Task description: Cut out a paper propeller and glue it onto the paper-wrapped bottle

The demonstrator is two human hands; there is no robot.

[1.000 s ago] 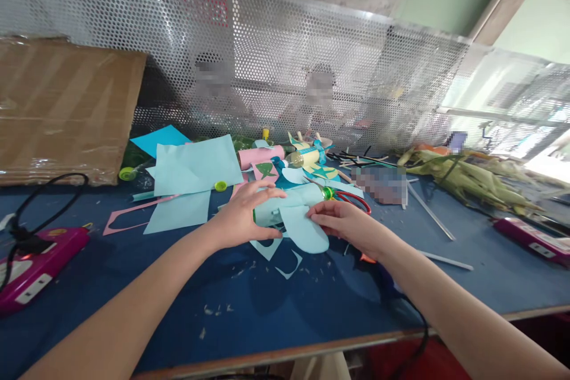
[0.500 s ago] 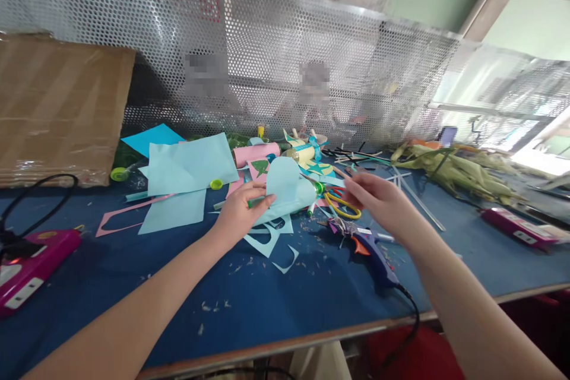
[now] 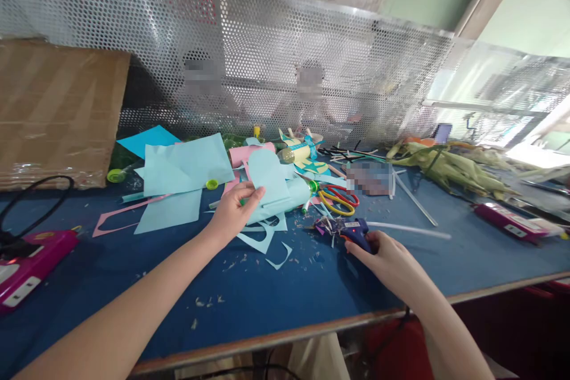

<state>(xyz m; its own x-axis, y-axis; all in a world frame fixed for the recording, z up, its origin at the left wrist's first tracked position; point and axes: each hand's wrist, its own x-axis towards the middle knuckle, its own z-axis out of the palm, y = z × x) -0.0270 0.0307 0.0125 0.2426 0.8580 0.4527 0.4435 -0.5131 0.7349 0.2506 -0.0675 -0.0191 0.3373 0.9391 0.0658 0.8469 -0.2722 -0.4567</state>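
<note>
Pinched in my left hand (image 3: 236, 209) is a light blue paper cutout (image 3: 267, 171) with a rounded top. Just behind it lies a bottle wrapped in light blue paper (image 3: 296, 192), with a green neck toward the right. My right hand (image 3: 386, 256) is wrapped around the handle of a blue glue gun (image 3: 354, 230). A clear glue stick (image 3: 412, 230) sticks out of the gun's back, and its nozzle end, messy with scraps, points left. Beyond the gun lie scissors (image 3: 338, 200) with red and yellow handles. Paper offcuts (image 3: 259, 238) rest near my left hand.
Light blue sheets (image 3: 184, 166) lie to the left, before a cardboard sheet (image 3: 62, 113). Magenta power strips (image 3: 35, 267) sit at both sides. Corn husks (image 3: 449, 169) lie at the right. A perforated metal screen (image 3: 267, 41) stands behind the blue table (image 3: 249, 309).
My right hand has come down from beside the scissors and taken hold of the glue gun, whose handle has turned rightward. My left hand still holds the paper cutout.
</note>
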